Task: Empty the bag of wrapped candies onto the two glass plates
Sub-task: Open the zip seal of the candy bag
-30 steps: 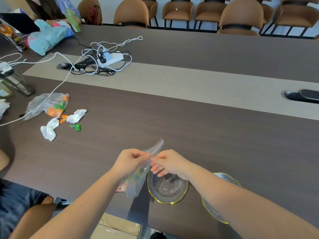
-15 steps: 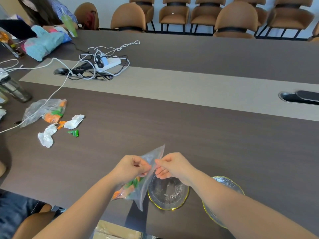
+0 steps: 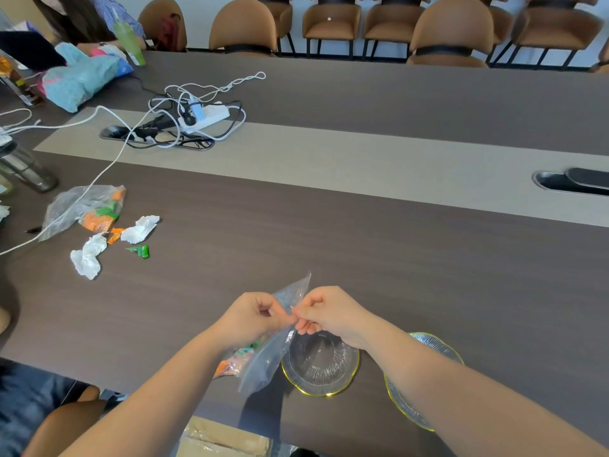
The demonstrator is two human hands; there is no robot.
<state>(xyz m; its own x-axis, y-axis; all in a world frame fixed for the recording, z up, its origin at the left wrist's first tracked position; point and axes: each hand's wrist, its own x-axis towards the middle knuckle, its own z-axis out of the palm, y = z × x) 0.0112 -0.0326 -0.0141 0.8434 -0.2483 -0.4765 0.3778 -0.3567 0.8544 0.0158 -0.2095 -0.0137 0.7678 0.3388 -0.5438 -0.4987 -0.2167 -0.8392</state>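
Note:
A clear plastic bag (image 3: 263, 361) with orange and green wrapped candies in its lower end hangs between my hands, just above the table's near edge. My left hand (image 3: 253, 316) and my right hand (image 3: 326, 313) both pinch the bag's top edge, fingertips almost touching. Two gold-rimmed glass plates lie below: one (image 3: 321, 367) right under my right hand, with nothing in it, the other (image 3: 428, 344) largely hidden under my right forearm.
At the left lie a second bag of candies (image 3: 82, 209), crumpled tissues (image 3: 87, 257), a loose green candy (image 3: 140, 251) and a bottle (image 3: 26, 169). A power strip with tangled cables (image 3: 194, 117) sits farther back. A person sits at the far left. Chairs line the far side.
The bag has shifted a little between my hands, with its top corner sticking up higher. Both hands stay pinched on its top edge above the plates.

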